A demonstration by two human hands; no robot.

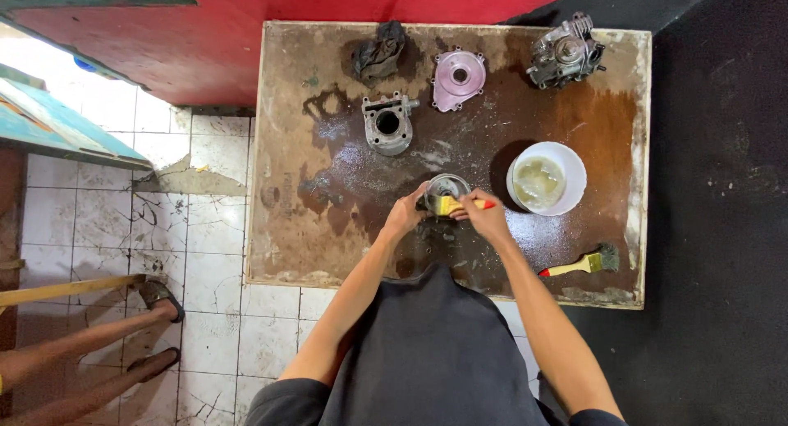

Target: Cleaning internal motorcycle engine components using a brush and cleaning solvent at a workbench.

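- My left hand (405, 215) is closed around a small round metal part (446, 188), a short grey cylinder, steadying it on the wet, stained board (328, 204).
- My right hand (484, 215) grips a yellow-handled paintbrush (456, 204), fingers wrapped shut on the handle, bristles laid against the part.
- I judge the step in hand to be scrubbing this part clean.
- Just right of my brush hand stands a white bowl (566, 159) of cloudy liquid; the next move likely calls for turning the part while keeping it from slipping.
- Nearer me on the right lies a second brush (581, 264).
- Beyond my grip sit a cylinder block (387, 124), a round cover (458, 79), an engine head (565, 52) and a dark rag (379, 51).
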